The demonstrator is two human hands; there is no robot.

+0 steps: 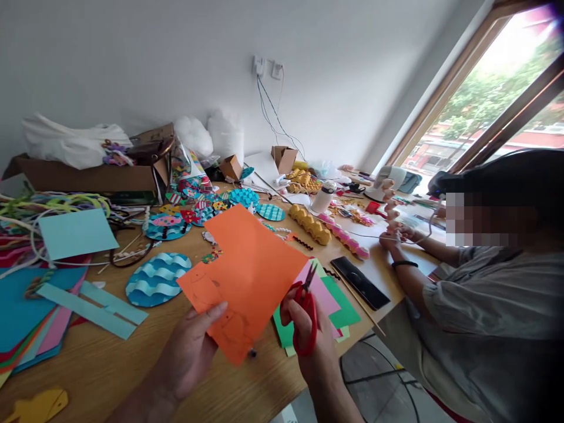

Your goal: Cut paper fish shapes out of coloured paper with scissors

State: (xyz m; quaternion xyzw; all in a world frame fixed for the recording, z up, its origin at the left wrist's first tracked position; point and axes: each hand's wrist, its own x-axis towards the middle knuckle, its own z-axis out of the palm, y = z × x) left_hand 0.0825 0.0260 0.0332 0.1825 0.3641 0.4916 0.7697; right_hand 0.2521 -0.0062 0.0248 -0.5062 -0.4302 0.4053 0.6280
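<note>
My left hand [194, 346] grips the lower left edge of an orange paper [255, 258], its thumb on top. Pencil outlines show on the paper's lower left part, and a piece is cut out of its upper left side. Red-handled scissors [307, 320] are in my right hand [315, 346], with the fingers around the handles. The blades point up, slightly apart, beside the paper's right corner. Pink and green sheets [343, 305] lie on the table behind my right hand.
Colored paper [26, 305] and blue strips [94, 308] lie left, near a wavy blue disc [158, 279]. A yellow paper fish [42, 405] is front left. A black phone [360, 282] lies right. Another person [484, 305] sits at the right, hands on a bumpy strip.
</note>
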